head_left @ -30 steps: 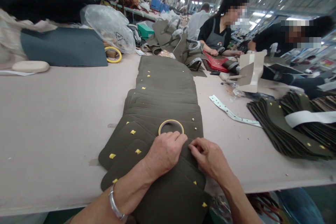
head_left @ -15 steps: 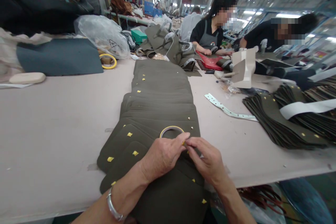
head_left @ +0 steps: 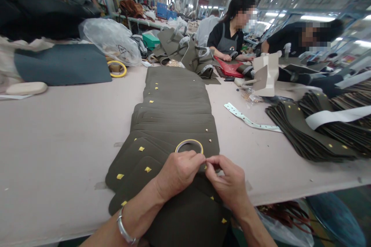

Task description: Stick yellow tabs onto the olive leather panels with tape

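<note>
supporting the materials, the pale tabletop [head_left: 58, 142] is spanning the work area from left to right. overlapping olive panels [head_left: 178, 106] are running in a fanned row along its middle, and the nearest panel is reaching past the front edge. to the right, a stack of dark strips [head_left: 307, 135] is lying under a white band [head_left: 339, 116]. at the far left, a blue-grey sheet [head_left: 63, 63] is resting beside a clear plastic bag [head_left: 111, 38].

above the near panels, the two hands are working fingertip to fingertip. the left hand [head_left: 179, 171] is gripping the near side of a yellow tape roll [head_left: 189, 141]. the right hand [head_left: 228, 179] is closing thumb and forefinger in a pinch just beside it; whether tape is lying between those fingertips cannot be told.

a perforated strip [head_left: 245, 119] is lying between the panels and the dark strips. the tape roll is showing its upper arc over the panels, with its lower part being hidden by the left hand. a silver bracelet [head_left: 123, 229] is encircling the left wrist. yellow tape pieces [head_left: 120, 176] are marking several panels. two small metal studs [head_left: 210, 140] are sitting near the right panel edge.
</note>
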### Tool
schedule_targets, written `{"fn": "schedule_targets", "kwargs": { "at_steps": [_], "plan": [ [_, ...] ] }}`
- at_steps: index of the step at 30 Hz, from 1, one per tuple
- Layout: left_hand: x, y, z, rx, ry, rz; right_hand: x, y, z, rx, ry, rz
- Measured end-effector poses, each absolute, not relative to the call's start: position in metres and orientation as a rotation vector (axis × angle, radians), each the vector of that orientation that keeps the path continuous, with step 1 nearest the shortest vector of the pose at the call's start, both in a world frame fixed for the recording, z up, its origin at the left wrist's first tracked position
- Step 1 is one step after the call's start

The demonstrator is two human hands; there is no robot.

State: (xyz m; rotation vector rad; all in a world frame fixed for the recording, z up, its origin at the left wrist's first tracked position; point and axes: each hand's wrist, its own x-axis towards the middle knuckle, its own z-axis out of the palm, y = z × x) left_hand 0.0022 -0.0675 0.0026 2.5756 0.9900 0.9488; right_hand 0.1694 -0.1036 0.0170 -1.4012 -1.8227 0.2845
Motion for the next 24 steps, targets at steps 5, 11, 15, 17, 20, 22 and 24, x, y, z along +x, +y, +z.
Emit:
{"fn": "schedule_targets", "kwargs": {
  "at_steps": [5, 11, 15, 17, 20, 22, 24],
  "plan": [
    [0.006, -0.074, 0.004, 2.584, 0.939, 1.143, 0.174, -0.092, 0.011, -1.584, -1.259, 0.841],
    [0.01, -0.066, 0.001, 2.615, 1.153, 0.912, 0.21, -0.071, 0.011, -1.613, -1.134, 1.121],
    [0.012, -0.06, 0.0, 2.686, 1.237, 0.662, 0.22, -0.075, 0.007, -1.62, -1.147, 1.142],
    [0.013, -0.059, 0.0, 2.703, 1.265, 0.588, 0.222, -0.079, 0.003, -1.64, -1.128, 1.151],
    [0.013, -0.06, 0.0, 2.702, 1.273, 0.546, 0.224, -0.081, 0.0, -1.659, -1.126, 1.198],
    [0.013, -0.061, 0.0, 2.688, 1.231, 0.539, 0.227, -0.081, 0.001, -1.668, -1.146, 1.241],
    [0.012, -0.062, 0.0, 2.668, 1.153, 0.536, 0.228, -0.083, 0.005, -1.688, -1.174, 1.276]
  ]
}}
